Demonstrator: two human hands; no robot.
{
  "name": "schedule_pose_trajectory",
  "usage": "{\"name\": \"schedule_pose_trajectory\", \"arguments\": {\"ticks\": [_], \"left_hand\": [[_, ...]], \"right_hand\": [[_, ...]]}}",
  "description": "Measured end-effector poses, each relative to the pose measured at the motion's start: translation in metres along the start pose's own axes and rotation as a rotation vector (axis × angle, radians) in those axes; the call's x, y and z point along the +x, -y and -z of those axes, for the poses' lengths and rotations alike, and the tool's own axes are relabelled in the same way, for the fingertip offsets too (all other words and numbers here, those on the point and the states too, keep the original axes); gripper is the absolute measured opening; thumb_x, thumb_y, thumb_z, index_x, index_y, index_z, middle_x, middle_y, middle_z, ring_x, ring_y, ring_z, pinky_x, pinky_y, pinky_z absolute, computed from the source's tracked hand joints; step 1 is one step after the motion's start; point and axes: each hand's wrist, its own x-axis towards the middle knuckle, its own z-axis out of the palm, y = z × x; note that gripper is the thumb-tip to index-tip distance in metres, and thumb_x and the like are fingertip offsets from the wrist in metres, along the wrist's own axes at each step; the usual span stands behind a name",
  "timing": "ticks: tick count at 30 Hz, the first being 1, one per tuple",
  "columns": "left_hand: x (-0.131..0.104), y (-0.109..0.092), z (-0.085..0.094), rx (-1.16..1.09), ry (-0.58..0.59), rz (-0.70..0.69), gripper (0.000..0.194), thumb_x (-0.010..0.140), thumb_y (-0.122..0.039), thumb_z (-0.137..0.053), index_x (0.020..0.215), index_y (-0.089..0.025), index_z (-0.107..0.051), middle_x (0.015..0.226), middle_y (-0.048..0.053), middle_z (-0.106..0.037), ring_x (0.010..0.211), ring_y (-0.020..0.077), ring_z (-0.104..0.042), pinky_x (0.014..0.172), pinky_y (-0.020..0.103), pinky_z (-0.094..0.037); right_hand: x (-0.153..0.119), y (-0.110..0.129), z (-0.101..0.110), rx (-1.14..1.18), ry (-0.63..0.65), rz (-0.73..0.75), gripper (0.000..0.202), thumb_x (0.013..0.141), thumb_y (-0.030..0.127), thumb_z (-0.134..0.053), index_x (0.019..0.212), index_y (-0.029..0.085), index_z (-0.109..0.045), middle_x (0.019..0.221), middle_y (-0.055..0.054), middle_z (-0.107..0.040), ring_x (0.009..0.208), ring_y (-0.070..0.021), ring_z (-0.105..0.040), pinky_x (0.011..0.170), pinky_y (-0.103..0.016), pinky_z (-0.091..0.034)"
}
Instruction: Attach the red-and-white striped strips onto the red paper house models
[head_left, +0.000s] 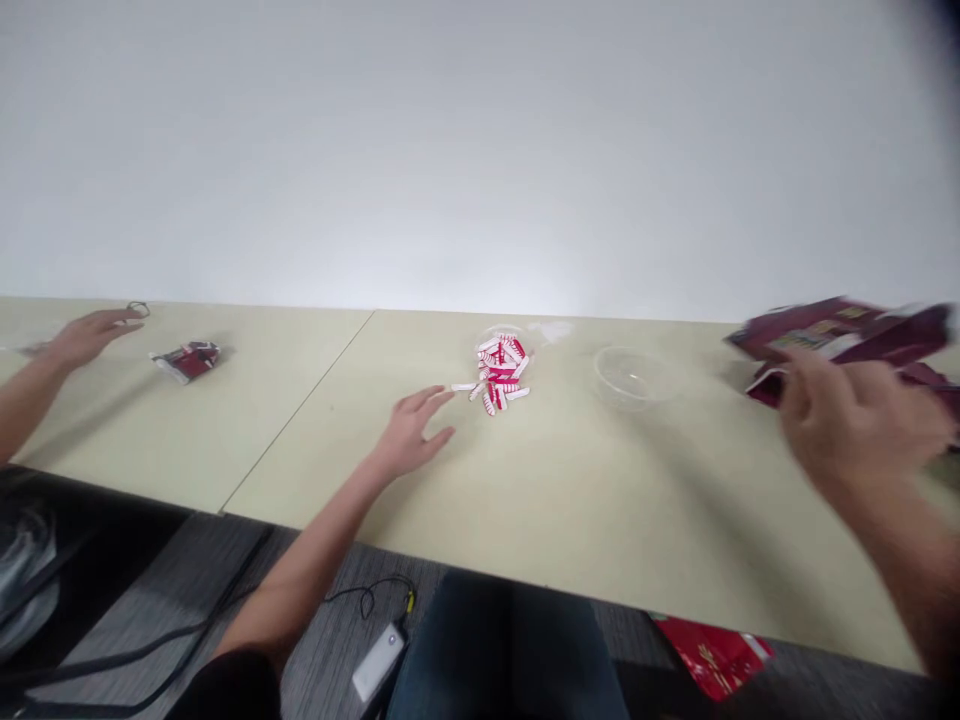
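My left hand (412, 432) is over the table with its fingers apart, beside a pile of small red-and-white wrapped sticks (501, 372). The sticks lie in and around a clear round dish, and one points toward my fingertips. At the right, my right hand (862, 415) is blurred and reaches to dark red packaging (840, 325); its fingers are bent at the package's near side, and whether they grip it is unclear. A clear round bowl (631, 378) stands between the pile and my right hand.
At the left, another person's hand (90, 335) is above the table (450, 490), near a small dark red packet (191, 360). A seam crosses the tabletop. Below the front edge are a red bag (712, 655), a white power bank (379, 662) and cables.
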Motion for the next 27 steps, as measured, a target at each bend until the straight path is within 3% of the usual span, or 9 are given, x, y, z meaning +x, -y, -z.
{"name": "schedule_pose_trajectory", "arguments": {"ticks": [4,8,10,13,14,16,19,22,27], "left_hand": [[0.015,-0.043,-0.029,-0.347,0.159,-0.106,0.063,0.09,-0.058,-0.039,0.143,-0.023,-0.039,0.14,0.005,-0.036,0.131,0.0104,-0.041,0.117,0.026,-0.037],[0.019,-0.055,-0.049,-0.624,0.121,0.0,0.066,0.092,-0.06,-0.031,0.142,-0.018,-0.04,0.137,0.007,-0.039,0.124,0.0071,-0.046,0.109,0.018,-0.042],[0.017,-0.047,-0.053,-0.625,0.061,0.031,0.063,0.09,-0.059,-0.039,0.135,-0.016,-0.049,0.132,0.007,-0.044,0.123,0.0078,-0.045,0.113,0.019,-0.04],[0.013,-0.03,-0.053,-0.564,0.032,0.026,0.056,0.081,-0.053,-0.057,0.123,-0.016,-0.059,0.126,0.006,-0.047,0.121,0.0088,-0.045,0.116,0.022,-0.038],[0.012,-0.025,-0.052,-0.55,0.036,0.035,0.054,0.079,-0.051,-0.061,0.121,-0.016,-0.06,0.125,0.006,-0.048,0.119,0.0087,-0.046,0.115,0.022,-0.038],[0.012,-0.017,-0.051,-0.545,0.048,0.064,0.053,0.077,-0.049,-0.063,0.118,-0.016,-0.062,0.123,0.006,-0.049,0.117,0.0084,-0.048,0.113,0.021,-0.039],[0.015,-0.012,-0.052,-0.586,0.063,0.079,0.05,0.077,-0.049,-0.064,0.116,-0.017,-0.063,0.12,0.004,-0.052,0.114,0.0076,-0.05,0.111,0.02,-0.041],[0.017,-0.01,-0.054,-0.655,0.064,0.079,0.052,0.076,-0.051,-0.065,0.115,-0.017,-0.063,0.118,0.004,-0.055,0.111,0.0067,-0.052,0.108,0.019,-0.043],[0.016,-0.008,-0.056,-0.685,0.072,0.109,0.055,0.074,-0.052,-0.065,0.116,-0.017,-0.063,0.117,0.004,-0.056,0.11,0.0072,-0.054,0.106,0.02,-0.044]], "right_hand": [[-0.095,0.133,0.048,0.322,0.075,0.113,0.035,0.095,0.039,-0.044,0.108,0.018,-0.069,0.084,-0.01,-0.065,0.067,-0.0153,-0.056,0.058,-0.026,-0.037],[-0.162,0.24,0.068,0.508,0.328,0.071,0.036,0.098,0.033,-0.037,0.116,0.019,-0.065,0.092,-0.012,-0.066,0.07,-0.0184,-0.063,0.058,-0.027,-0.044],[-0.171,0.265,0.079,0.638,0.46,0.007,0.04,0.096,0.036,-0.04,0.127,0.017,-0.055,0.097,-0.013,-0.067,0.073,-0.0213,-0.065,0.059,-0.029,-0.047],[-0.156,0.268,0.101,0.878,0.723,-0.06,0.068,0.087,0.045,-0.054,0.144,0.016,-0.032,0.086,-0.007,-0.069,0.07,-0.0213,-0.067,0.058,-0.029,-0.049],[-0.144,0.264,0.106,0.915,0.792,-0.066,0.074,0.084,0.048,-0.059,0.145,0.017,-0.03,0.081,-0.004,-0.069,0.067,-0.0202,-0.066,0.059,-0.028,-0.049],[-0.113,0.259,0.108,0.843,0.83,-0.037,0.061,0.083,0.05,-0.06,0.134,0.02,-0.046,0.073,-0.001,-0.068,0.064,-0.0187,-0.065,0.06,-0.027,-0.048],[-0.06,0.272,0.077,0.639,0.747,0.186,0.035,0.088,0.038,-0.056,0.118,0.021,-0.061,0.085,-0.004,-0.071,0.076,-0.0191,-0.066,0.07,-0.028,-0.047],[-0.024,0.311,0.02,0.455,1.029,0.691,0.031,0.088,0.02,-0.055,0.118,0.015,-0.064,0.11,-0.01,-0.068,0.101,-0.0193,-0.062,0.081,-0.025,-0.045],[-0.018,0.373,-0.044,0.335,1.139,0.87,0.026,0.084,0.014,-0.062,0.109,0.011,-0.066,0.106,-0.01,-0.068,0.091,-0.0164,-0.063,0.081,-0.027,-0.047]]}}
